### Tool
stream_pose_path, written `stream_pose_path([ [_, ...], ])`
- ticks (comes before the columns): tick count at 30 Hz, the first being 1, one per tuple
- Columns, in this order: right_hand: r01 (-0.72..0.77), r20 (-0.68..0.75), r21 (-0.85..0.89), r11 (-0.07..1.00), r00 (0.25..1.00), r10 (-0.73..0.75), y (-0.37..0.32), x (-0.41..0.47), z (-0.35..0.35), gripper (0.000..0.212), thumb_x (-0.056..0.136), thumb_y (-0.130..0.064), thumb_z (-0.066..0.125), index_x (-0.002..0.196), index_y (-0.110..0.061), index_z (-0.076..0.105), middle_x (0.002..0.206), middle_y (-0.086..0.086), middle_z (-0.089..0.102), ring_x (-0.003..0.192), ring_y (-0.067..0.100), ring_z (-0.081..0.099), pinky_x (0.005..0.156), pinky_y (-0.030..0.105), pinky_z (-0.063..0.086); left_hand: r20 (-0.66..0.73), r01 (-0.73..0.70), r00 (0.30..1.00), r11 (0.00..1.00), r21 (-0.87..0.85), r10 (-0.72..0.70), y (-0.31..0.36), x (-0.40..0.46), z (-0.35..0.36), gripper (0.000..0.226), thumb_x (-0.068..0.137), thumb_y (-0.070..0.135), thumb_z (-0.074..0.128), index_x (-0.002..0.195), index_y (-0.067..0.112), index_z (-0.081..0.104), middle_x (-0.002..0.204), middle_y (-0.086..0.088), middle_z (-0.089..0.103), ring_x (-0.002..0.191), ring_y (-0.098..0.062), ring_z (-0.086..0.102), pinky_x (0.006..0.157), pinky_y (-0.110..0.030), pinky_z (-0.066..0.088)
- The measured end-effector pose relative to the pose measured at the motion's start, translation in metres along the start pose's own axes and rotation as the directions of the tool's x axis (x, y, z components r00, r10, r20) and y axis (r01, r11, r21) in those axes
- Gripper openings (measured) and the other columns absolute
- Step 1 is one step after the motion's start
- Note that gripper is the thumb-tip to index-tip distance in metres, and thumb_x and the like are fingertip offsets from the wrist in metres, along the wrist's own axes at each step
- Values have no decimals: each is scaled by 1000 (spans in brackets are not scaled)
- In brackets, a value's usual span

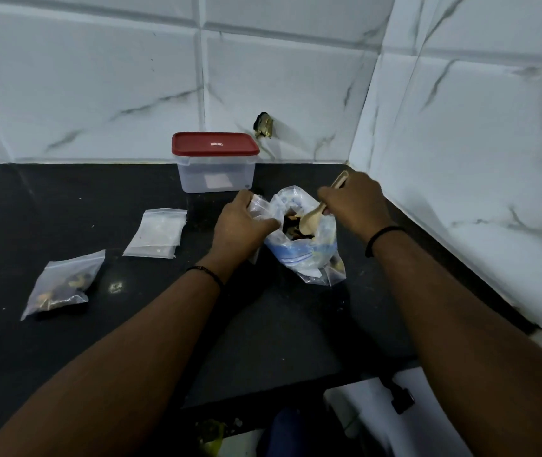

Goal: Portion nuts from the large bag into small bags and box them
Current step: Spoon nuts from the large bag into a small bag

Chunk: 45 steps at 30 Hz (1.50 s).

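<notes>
**Scoop goes into the floppy big bag**

The left hand point(241, 222) pinches the rim of the large bag point(305, 239), mid-counter in front of the red-lidded box point(215, 161). The right hand point(353, 201) grips the wooden spoon point(312, 219), its bowl inside the mouth. Thin, slippery plastic that probably sags, so holding it by the rim looks right.

The counter point(65, 341) is black. The wall tiles point(98, 87) are white with grey marble veining. The box point(216, 174) is clear under a red lid point(215, 144). The large bag point(305, 255) is clear with blue print; the spoon point(312, 219) is pale wood.
</notes>
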State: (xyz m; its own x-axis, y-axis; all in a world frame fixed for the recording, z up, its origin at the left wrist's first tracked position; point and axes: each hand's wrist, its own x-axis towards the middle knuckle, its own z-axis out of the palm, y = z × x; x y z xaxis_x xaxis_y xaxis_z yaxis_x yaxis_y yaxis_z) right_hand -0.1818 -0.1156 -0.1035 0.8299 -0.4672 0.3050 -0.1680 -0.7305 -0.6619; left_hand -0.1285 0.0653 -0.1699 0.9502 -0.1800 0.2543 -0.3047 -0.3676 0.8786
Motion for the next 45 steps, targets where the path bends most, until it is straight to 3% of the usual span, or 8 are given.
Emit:
stream_pose_path([
  [6, 50, 53, -175, 983, 998, -41, -1, 6, 7, 18, 66, -24, 58, 56, -11, 51, 58, 2, 65, 56, 20, 56, 54, 31, 44, 86, 43, 995, 996, 74, -49, 4, -5, 6, 45, 71, 18, 84, 105, 24, 55, 101, 5, 64, 88, -9, 61, 65, -21, 44],
  [10, -194, 206, 123, 973, 964, 166, 9, 16, 21, 9, 60, -20, 54, 56, -11, 54, 55, 7, 70, 67, 21, 73, 60, 30, 45, 77, 69, 994, 996, 52, -73, 4, -6, 6, 43, 73, 12, 82, 103, 25, 55, 98, 7, 62, 87, -7, 60, 64, -19, 43],
  [17, -416, 291, 307, 856, 897, 332, 17, 19, 36, 7, 67, -2, 56, 61, -3, 54, 56, 19, 65, 32, 16, 52, 35, 15, 30, 44, 92, 995, 996, -17, -91, 3, -5, 10, 40, 76, 1, 77, 104, 21, 56, 104, 2, 63, 93, -12, 61, 70, -22, 49],
  [21, -375, 236, 254, 892, 918, 319, 21, 22, 30, 8, 64, -10, 57, 60, -4, 56, 54, 14, 66, 46, 21, 65, 42, 19, 38, -10, 116, 993, 987, -108, -118, 0, -3, 9, 41, 75, -3, 75, 104, 20, 60, 102, 3, 65, 93, -11, 64, 73, -25, 54],
  [24, -243, 236, 41, 969, 945, 227, 11, 23, 20, 12, 63, -18, 55, 59, -8, 60, 55, 7, 69, 57, 19, 68, 53, 26, 44, -51, 101, 992, 980, -171, -111, 0, -1, 7, 41, 74, -7, 73, 100, 22, 60, 98, 4, 65, 93, -12, 65, 78, -29, 57],
  [29, -363, 491, 112, 925, 829, 266, -12, 9, 33, 20, 83, -1, 52, 63, -5, 53, 52, 16, 64, 25, 10, 48, 33, 12, 23, -96, 48, 993, 980, -195, -68, -2, -4, 10, 34, 76, -4, 72, 92, 23, 59, 91, 3, 65, 87, -13, 65, 78, -33, 57],
  [38, -517, 403, 394, 760, 840, 363, 5, 17, 29, 14, 84, 1, 47, 73, 1, 55, 68, 20, 68, 40, 17, 66, 28, 11, 24, -72, 36, 996, 972, -234, -54, -8, 3, 5, 39, 76, -5, 71, 89, 28, 56, 95, -1, 66, 92, -20, 66, 79, -38, 58],
  [45, -506, 356, 435, 745, 856, 374, -7, 10, 5, 19, 86, -1, 46, 68, 0, 52, 43, 11, 61, 21, 6, 43, 29, 6, 20, -49, -21, 999, 961, -277, 8, -11, 3, 2, 43, 74, 9, 84, 104, 19, 56, 101, -4, 67, 93, -19, 68, 84, -38, 58],
])
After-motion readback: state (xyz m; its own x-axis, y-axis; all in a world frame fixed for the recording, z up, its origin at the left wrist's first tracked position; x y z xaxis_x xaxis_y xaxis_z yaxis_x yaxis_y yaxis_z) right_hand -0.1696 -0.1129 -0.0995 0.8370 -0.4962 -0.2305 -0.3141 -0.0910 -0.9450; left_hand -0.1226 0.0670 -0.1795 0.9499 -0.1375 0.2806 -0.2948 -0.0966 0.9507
